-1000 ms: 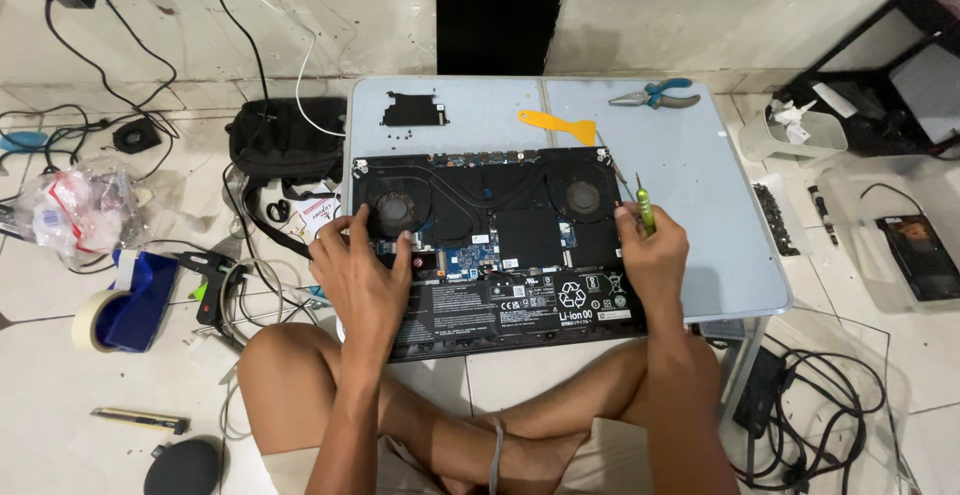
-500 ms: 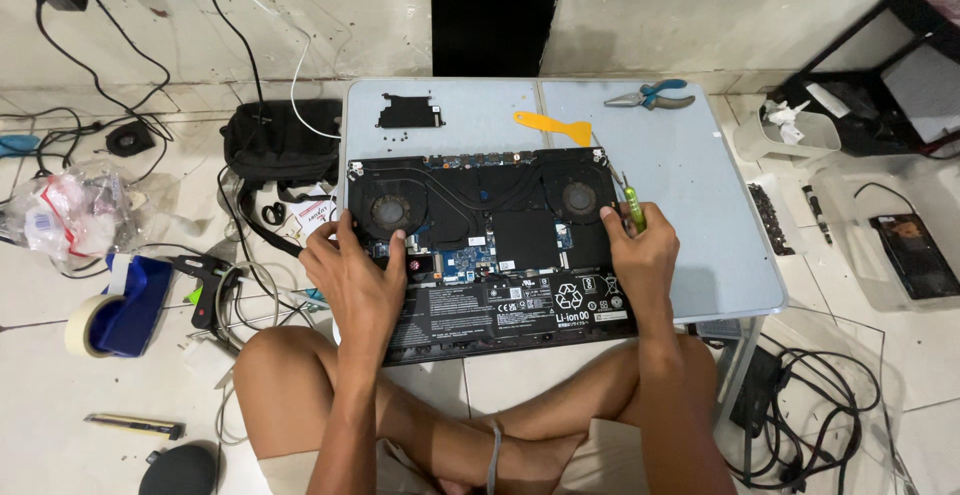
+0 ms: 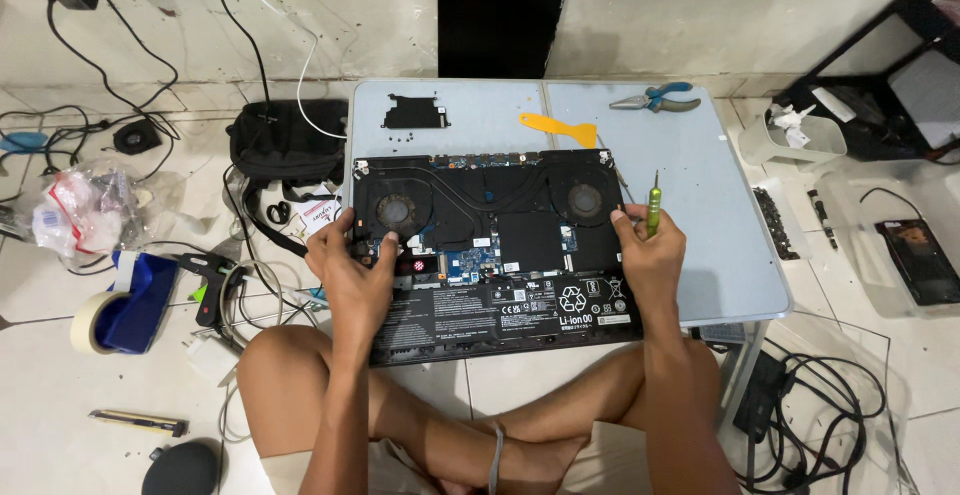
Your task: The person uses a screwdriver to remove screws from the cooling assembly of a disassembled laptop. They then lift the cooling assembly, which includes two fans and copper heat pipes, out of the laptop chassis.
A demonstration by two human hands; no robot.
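opened laptop (image 3: 495, 245) lies bottom-up on the light blue counter (image 3: 700, 255), front edge hanging off toward the person's crossed legs. back cover is already off: 2 fans, heat pipes, board and the long black battery all exposed. a small black plate (image 3: 415, 112) and loose screws sit at the counter's far left, so some removal looks done. battery and fans still in place, so by my read the job is partway, nothing visibly reassembled.

left hand (image 3: 350, 265) rests on the laptop's left side beside the left fan, fingers curled and pressing on the chassis edge, not clearly pinching anything; can't tell if a screw is under the fingertips. right hand (image 3: 645, 250) sits on the laptop's right edge, closed around a green screwdriver (image 3: 653, 210) held upright, tip pointing away from the board.

yellow pry tool (image 3: 560, 128) and blue-handled pliers (image 3: 655, 100) lie on the counter beyond the laptop, untouched. black bag (image 3: 285, 140), tape roll (image 3: 95, 320) and cables on the floor at left.

vs 0.5 s ago: almost no change. both hands in the same spots, laptop unmoved, screwdriver still upright in the right hand. vs 1 s ago the left hand has shifted slightly toward the left edge.
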